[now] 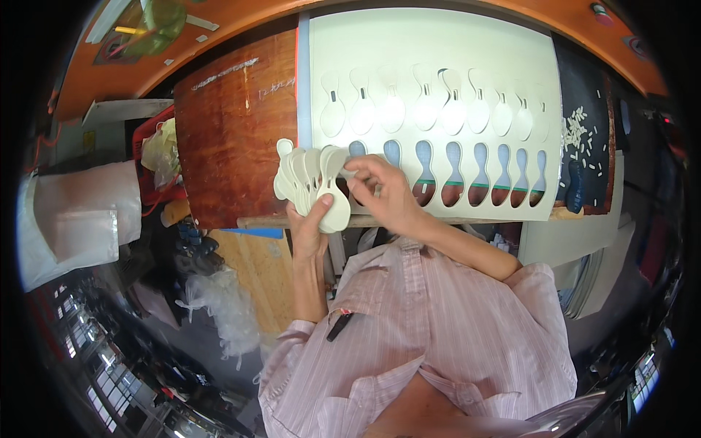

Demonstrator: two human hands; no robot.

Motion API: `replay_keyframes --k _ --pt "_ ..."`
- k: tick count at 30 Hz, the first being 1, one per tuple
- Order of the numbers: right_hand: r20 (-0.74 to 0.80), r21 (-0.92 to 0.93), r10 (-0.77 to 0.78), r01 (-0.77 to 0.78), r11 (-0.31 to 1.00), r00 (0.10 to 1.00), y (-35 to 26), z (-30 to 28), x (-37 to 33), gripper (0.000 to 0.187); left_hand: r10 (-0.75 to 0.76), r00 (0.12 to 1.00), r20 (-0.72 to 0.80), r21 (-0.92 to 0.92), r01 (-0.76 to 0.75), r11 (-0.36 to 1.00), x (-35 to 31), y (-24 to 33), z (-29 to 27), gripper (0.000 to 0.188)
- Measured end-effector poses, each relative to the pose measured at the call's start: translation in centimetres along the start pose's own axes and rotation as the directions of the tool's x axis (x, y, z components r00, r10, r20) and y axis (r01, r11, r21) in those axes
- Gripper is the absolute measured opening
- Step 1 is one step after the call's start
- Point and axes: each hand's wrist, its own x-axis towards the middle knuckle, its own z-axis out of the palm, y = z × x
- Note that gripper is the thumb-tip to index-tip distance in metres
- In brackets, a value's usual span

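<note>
A fanned stack of cream, insole-shaped pieces rests in my left hand, with the thumb pressed on the top one. A small dark slot shows in the waist of that top piece. My right hand is closed at the upper right of the stack, its fingertips pinching the edge of a piece; the fingers partly hide it. Beyond my hands lies a large pale sheet. Its far row has insole outlines, several with slots. Its near row has insole-shaped holes, through which blue and brown show.
Left of the sheet is a brown wooden board. At the right, small white strips lie scattered on a dark surface beside a dark blue object. Clear plastic bags hang low at the left. An orange ledge borders the far side.
</note>
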Motion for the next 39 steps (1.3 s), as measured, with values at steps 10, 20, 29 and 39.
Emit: replay_keyframes --k 10,20,29,39 --pt "0.275 -0.1 -0.019 0.049 0.994 0.961 -0.4 -2.4 0.7 0.013 -0.261 0.96 0.106 -0.161 0.275 0.948 -1.4 -1.6 0.0 0.056" --pt "0.334 -0.401 -0.147 0.282 0.872 0.931 -1.4 -3.2 0.5 0.011 -0.377 0.871 0.314 -0.145 0.437 0.888 -2.5 -1.5 -0.7 0.059" --pt "0.058 -0.781 -0.328 0.247 0.573 0.943 -0.4 -10.3 0.1 0.01 -0.222 0.827 0.517 -0.194 0.366 0.91 -3.5 -0.8 -2.1 0.059" --pt "-0.814 -0.329 -0.057 -0.377 0.866 0.578 -4.6 -24.5 -6.3 0.036 -0.285 0.863 0.418 -0.377 0.45 0.81 -1.0 -1.0 -0.3 0.054"
